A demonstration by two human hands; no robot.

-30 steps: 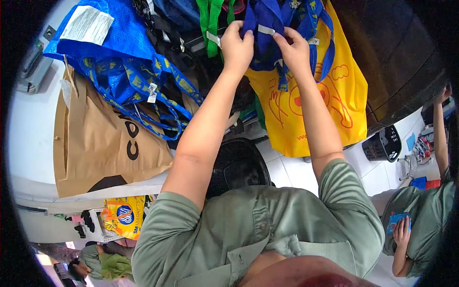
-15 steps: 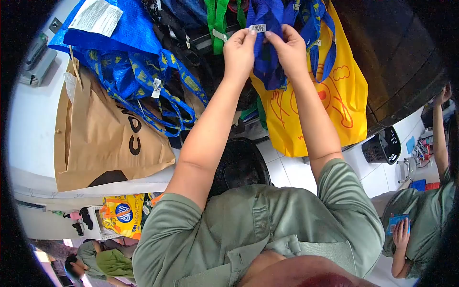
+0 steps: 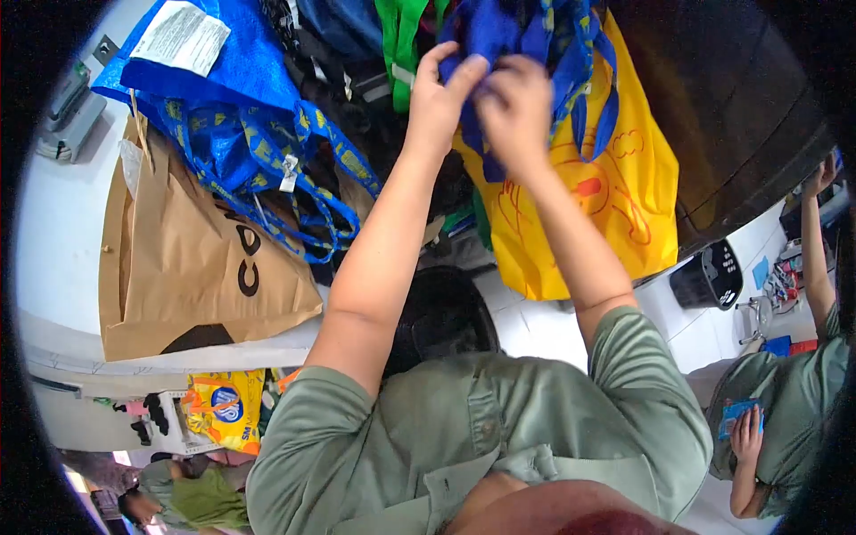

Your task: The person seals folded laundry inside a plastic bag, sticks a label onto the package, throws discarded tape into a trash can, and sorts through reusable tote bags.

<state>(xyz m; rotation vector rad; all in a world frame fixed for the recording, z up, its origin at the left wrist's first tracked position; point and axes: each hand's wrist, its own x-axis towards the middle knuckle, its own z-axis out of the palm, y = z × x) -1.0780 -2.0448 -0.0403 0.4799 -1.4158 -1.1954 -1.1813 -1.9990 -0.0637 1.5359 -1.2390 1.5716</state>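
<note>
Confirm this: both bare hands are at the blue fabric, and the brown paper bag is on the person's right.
Wrong side: the head view shows the brown paper bag on the person's left. The bare left hand and right hand are at the blue fabric.

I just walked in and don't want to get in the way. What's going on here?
Someone's left hand and right hand are at some dark blue straps; the right hand is blurred, so its grip is unclear. A yellow bag shows behind the right arm. Off to the left are a brown paper bag and a blue shopping bag. At far right, another person's hand holds a blue packet.
</note>
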